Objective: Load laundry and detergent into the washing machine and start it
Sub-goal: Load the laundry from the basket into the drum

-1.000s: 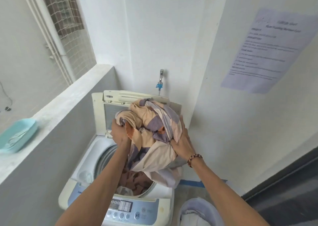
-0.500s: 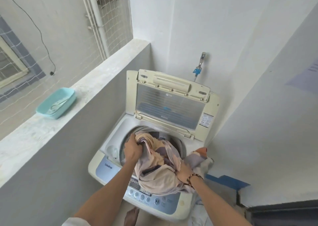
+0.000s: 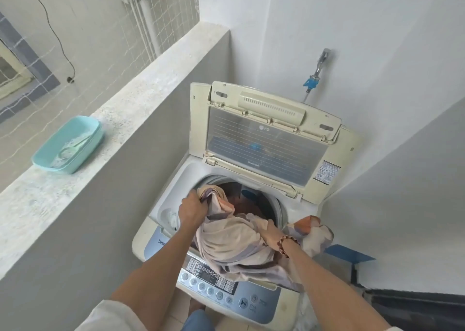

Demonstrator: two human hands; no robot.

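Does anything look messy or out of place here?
Yes. The peach and lilac cloth is only partly in the drum: it spills forward over the control panel, covering some buttons, and one end hangs over the washer's right edge. Both the left hand and right hand grip it.

Both forearms bare. Right wrist: beaded bracelet (image 3: 286, 244), brown and reddish beads. Left arm: pale sleeve (image 3: 110, 317) at the elbow.
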